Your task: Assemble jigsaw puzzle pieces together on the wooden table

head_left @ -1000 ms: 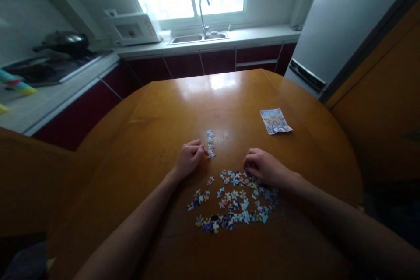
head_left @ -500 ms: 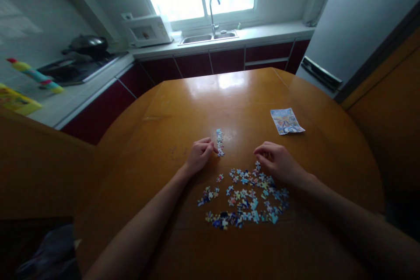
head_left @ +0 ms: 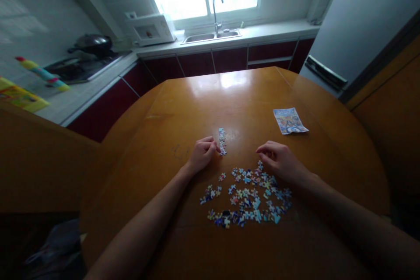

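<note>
Left hand (head_left: pixel 204 154) is curled, jigsaw strip (head_left: pixel 222 141) right by its 2 o'clock; right hand (head_left: pixel 278 159) loosely bent, loose jigsaw pieces (head_left: pixel 256 203) around its 7. Hands apart, can't tell if either's pinching anything.

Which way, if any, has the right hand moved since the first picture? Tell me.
Yes: against the printed sheet, the right hand has moved slightly forward, closer to it.

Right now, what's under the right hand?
Table shows around the right hand, with loose puzzle pieces by its near side. Whatever is directly beneath it is covered; can't tell if any pieces are there.
</note>
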Demonstrator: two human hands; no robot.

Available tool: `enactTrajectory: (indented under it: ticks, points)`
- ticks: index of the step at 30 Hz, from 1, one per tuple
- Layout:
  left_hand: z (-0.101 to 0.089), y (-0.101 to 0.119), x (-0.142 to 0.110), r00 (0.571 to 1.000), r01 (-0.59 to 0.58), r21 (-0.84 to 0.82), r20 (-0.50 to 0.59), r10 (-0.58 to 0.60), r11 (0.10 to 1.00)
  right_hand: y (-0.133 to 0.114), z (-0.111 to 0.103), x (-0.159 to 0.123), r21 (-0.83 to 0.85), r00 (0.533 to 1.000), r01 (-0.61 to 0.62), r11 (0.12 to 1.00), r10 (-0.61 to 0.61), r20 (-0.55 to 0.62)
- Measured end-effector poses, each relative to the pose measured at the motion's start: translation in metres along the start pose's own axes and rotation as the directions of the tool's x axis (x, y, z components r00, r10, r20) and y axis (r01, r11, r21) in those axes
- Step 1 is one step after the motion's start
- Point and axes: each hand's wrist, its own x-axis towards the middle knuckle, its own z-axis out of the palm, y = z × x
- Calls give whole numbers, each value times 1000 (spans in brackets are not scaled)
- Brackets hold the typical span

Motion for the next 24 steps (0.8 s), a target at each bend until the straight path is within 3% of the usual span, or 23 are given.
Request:
enactTrajectory:
  ticks: [24]
  points:
    - [1,0,0,1000,8,-25,-7,-8,1000,-2,7,-2,-48,999,33,998,-32,17]
